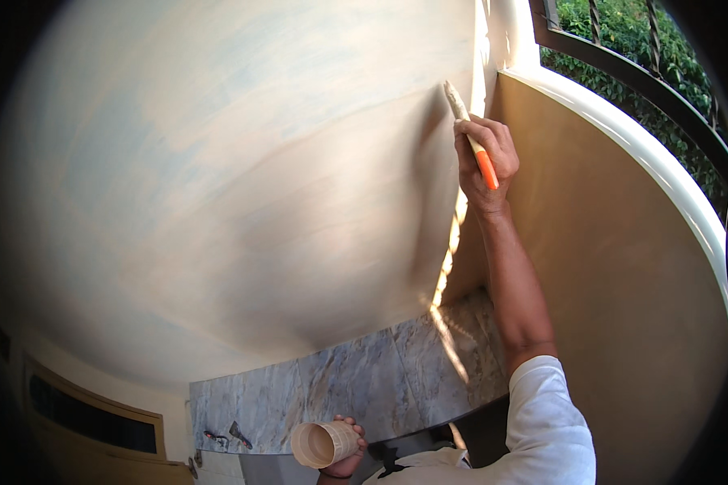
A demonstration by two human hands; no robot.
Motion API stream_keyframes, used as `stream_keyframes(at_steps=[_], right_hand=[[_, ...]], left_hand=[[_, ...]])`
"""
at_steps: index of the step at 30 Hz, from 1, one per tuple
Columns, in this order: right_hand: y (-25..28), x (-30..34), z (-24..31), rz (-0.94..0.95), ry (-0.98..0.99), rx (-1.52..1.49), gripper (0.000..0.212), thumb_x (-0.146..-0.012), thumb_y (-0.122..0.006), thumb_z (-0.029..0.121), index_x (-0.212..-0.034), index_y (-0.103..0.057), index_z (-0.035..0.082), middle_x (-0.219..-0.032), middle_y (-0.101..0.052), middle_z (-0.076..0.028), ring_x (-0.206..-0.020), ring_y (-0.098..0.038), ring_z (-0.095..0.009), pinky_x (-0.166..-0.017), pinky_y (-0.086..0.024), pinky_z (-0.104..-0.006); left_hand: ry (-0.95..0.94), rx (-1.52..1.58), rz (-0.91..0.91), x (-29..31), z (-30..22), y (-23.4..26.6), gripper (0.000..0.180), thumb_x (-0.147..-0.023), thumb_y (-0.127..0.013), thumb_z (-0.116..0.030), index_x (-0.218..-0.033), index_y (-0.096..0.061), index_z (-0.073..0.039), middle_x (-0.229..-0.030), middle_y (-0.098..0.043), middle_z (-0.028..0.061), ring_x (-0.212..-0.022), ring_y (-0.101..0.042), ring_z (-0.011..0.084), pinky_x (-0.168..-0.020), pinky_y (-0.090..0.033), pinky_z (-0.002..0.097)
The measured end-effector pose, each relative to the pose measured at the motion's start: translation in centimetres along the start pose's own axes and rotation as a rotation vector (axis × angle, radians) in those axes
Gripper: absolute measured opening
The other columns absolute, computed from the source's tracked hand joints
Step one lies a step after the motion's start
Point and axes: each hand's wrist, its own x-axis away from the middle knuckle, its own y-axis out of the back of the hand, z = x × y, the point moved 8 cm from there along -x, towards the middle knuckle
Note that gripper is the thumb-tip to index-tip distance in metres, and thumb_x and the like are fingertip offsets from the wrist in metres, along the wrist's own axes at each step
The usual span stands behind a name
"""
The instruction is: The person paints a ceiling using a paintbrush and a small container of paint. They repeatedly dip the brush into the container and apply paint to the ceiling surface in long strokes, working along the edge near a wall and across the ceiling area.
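Note:
My right hand (487, 162) is raised near the corner of the room, its fingers closed round a paintbrush (483, 162) with an orange-ended handle. The brush tip points up and left, against or very close to the pale, patchily coated wall (299, 162); I cannot tell whether it touches. Low in front of my body, my left hand (350, 453) is wrapped round a beige plastic cup (322, 444). The cup is tilted with its mouth to the left, and its inner wall shows pale; any contents are hard to make out.
A grey marble-patterned ledge (348, 384) runs along the wall's foot, with a scraper (239, 435) and another small tool (216, 437) at its left end. On the right stand a tan wall (615, 283) with a white sill (647, 137) and a dark metal grille (623, 56). A wooden door (97, 454) is lower left.

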Motion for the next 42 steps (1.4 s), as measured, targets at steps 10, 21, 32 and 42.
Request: stream_keyframes(at_steps=[10,21,32,42], right_hand=[[-4.1,2.7,3.3,0.223,0.083,-0.106,0.023,-0.077,-0.078,0.0,-0.096,-0.075,0.012,-0.1,-0.073,-0.006,-0.088,-0.068,-0.025,-0.074,-0.057,-0.0356],[0.5,3.1,-6.3,0.09,-0.085,0.192,0.015,-0.084,-0.078,0.005,-0.097,-0.076,0.013,-0.097,-0.073,-0.005,-0.09,-0.069,-0.025,-0.079,-0.057,-0.036],[1.2,5.0,-9.3,-0.143,-0.368,0.029,0.017,-0.083,-0.078,0.001,-0.096,-0.076,0.012,-0.095,-0.073,-0.007,-0.089,-0.069,-0.022,-0.078,-0.057,-0.036],[-9.0,13.1,12.8,0.395,-0.027,-0.456,0.022,-0.079,-0.078,-0.003,-0.096,-0.074,0.01,-0.102,-0.074,-0.006,-0.084,-0.067,-0.022,-0.071,-0.056,-0.0335]], left_hand=[[-0.012,0.055,0.036,0.1,0.1,1.2,0.051,-0.095,-0.07,-0.04,-0.136,-0.059,-0.013,-0.137,-0.057,0.0116,-0.13,-0.053,0.0341,-0.105,-0.048,0.0526],[-0.019,0.018,0.035,-0.4,0.0,2.3,0.05,-0.094,-0.071,-0.038,-0.136,-0.061,-0.014,-0.135,-0.058,0.0103,-0.129,-0.054,0.0334,-0.103,-0.049,0.0513],[-0.051,0.03,0.048,0.5,-0.1,0.9,0.048,-0.097,-0.068,-0.04,-0.136,-0.06,-0.012,-0.137,-0.057,0.0124,-0.13,-0.054,0.0349,-0.104,-0.048,0.0536],[-0.039,-0.014,-0.008,1.2,-0.2,1.2,0.048,-0.094,-0.07,-0.038,-0.136,-0.062,-0.015,-0.135,-0.059,0.0091,-0.128,-0.055,0.0318,-0.101,-0.05,0.0503]])
